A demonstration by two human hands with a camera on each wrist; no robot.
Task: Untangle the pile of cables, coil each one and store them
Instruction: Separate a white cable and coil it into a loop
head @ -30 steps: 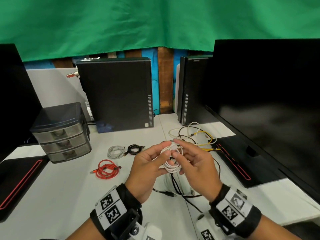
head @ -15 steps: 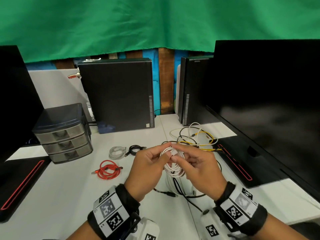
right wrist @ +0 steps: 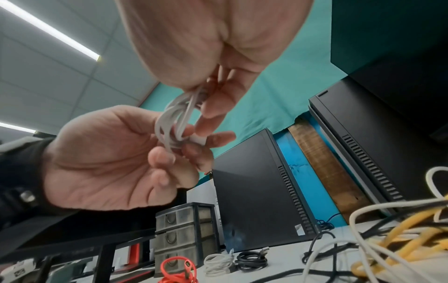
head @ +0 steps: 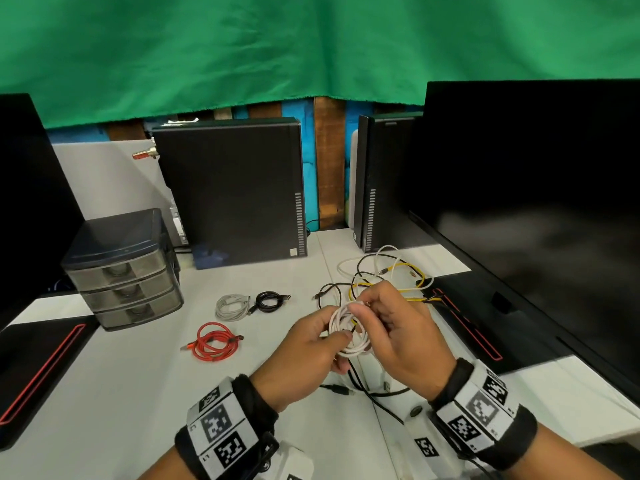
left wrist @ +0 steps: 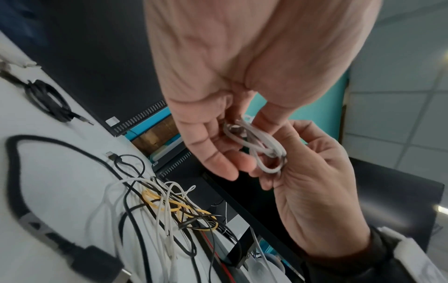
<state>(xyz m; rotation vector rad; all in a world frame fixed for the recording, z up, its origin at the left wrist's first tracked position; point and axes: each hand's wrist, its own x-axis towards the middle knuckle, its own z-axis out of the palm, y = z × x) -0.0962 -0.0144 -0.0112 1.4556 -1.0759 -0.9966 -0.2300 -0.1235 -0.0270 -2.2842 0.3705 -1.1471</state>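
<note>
Head view: both hands hold a small white cable coil (head: 348,332) above the bench (head: 104,393).
The left hand (head: 304,355) pinches one side, the right hand (head: 403,336) pinches the top. I think the loose end should be tucked tightly, loops kept even, away from the tangled pile (head: 388,275).

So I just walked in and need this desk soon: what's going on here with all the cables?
A person is tidying cables. Both the left hand and the right hand hold a small white cable coil above the desk. Red, grey and black coils lie finished by the drawer unit; a tangled pile remains.
</note>
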